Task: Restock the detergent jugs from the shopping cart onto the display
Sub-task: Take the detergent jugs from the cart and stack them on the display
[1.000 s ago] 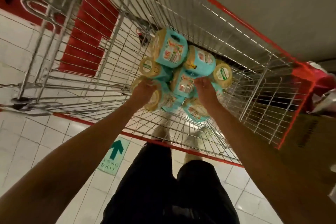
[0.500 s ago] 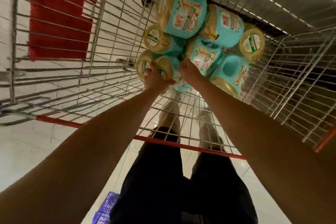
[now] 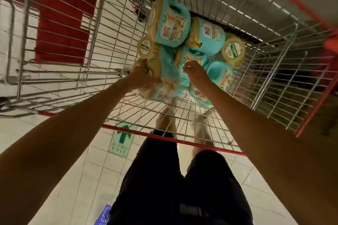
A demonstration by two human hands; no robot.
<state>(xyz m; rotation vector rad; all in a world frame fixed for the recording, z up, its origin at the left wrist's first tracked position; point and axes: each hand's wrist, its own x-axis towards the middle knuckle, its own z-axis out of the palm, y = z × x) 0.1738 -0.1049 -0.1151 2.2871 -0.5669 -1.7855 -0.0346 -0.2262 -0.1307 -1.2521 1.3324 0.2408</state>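
Several teal detergent jugs with tan caps lie piled in the wire shopping cart (image 3: 109,71). My left hand (image 3: 141,76) grips the capped end of the nearest jug (image 3: 164,86), which is lifted a little off the cart floor. My right hand (image 3: 194,72) curls its fingers on a jug in the middle of the pile (image 3: 192,58), at its top edge. More jugs lie behind, one at the back (image 3: 170,22) and one beside it (image 3: 208,36). The display is out of view.
The cart has a red rim (image 3: 173,139) close to my legs and another red rail on the right (image 3: 314,107). A green exit arrow sticker (image 3: 121,140) lies on the tiled floor. A blue crate corner (image 3: 105,213) shows at the bottom.
My head has moved closer over the cart, then back a little. The nearest jug has come up from the cart floor in my left hand, and my right hand has shifted onto the middle jug.
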